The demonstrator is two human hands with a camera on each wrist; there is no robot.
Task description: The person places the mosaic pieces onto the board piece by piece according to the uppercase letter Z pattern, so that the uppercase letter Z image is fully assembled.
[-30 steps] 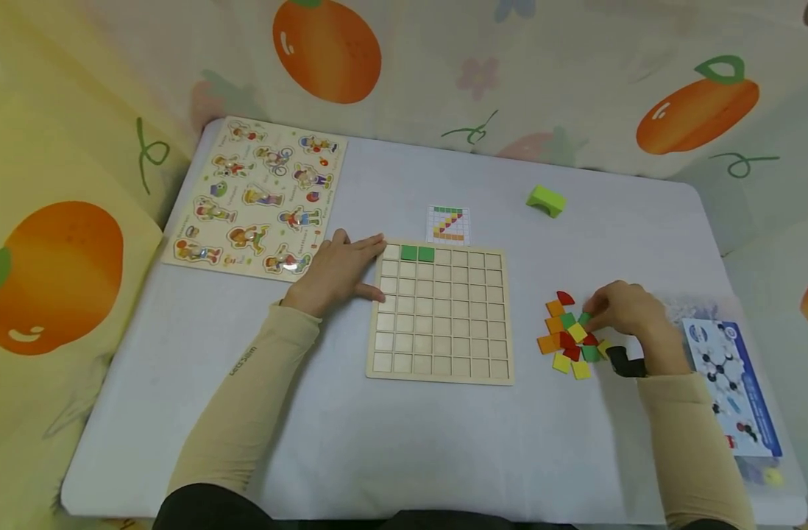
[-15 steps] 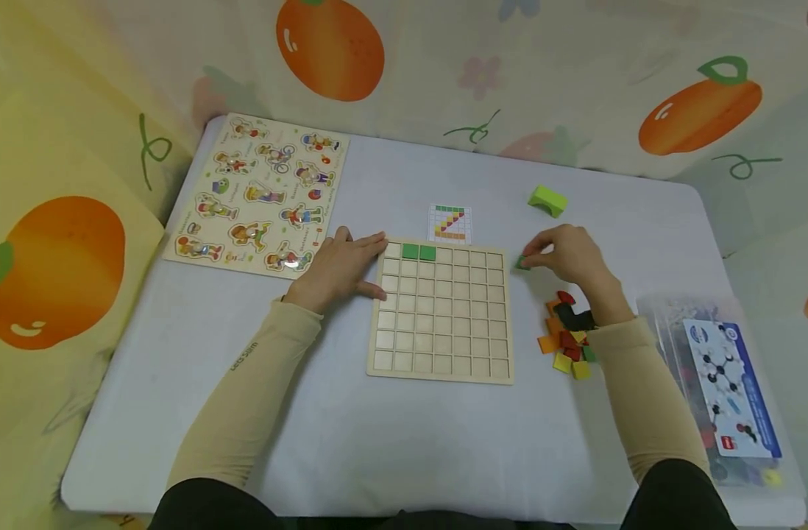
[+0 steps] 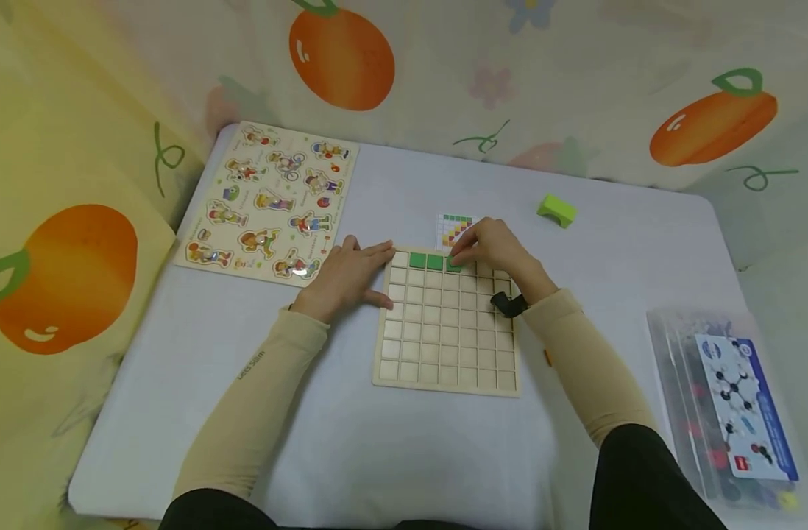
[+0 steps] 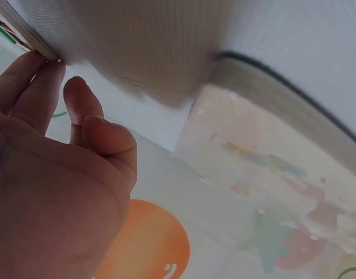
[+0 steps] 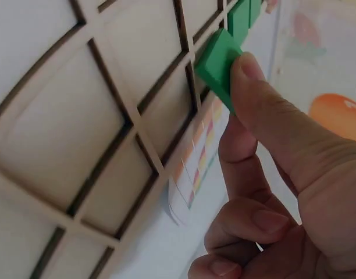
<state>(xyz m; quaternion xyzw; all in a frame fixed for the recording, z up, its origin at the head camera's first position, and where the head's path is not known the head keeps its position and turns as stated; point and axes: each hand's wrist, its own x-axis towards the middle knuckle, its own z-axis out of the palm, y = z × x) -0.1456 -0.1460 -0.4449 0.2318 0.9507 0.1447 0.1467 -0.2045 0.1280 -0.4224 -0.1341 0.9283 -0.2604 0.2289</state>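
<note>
The wooden grid board [image 3: 449,391] lies flat, with two green tiles [image 3: 426,261] side by side in its top row. My right hand [image 3: 500,250] pinches another green tile [image 3: 453,266] between thumb and finger at the cell to their right; in the right wrist view that tile [image 5: 217,64] is tilted against the grid [image 5: 131,125]. My left hand [image 3: 346,282] rests at the board's upper left edge, fingers extended and thumb lower on the side. The left wrist view shows the left hand's [image 4: 61,151] fingertips touching an edge. A pattern card [image 3: 449,227] above the board is partly covered by my right hand.
A picture puzzle board [image 3: 261,199] lies at the back left and a light green arched block [image 3: 557,210] at the back right. A clear plastic box with a blue-edged label [image 3: 742,405] stands at the right. My right sleeve hides most of the loose tiles.
My right hand has moved left from the tile pile to the board's top row, carrying a green tile. My left hand stays at the board's edge. The head view has shifted slightly.
</note>
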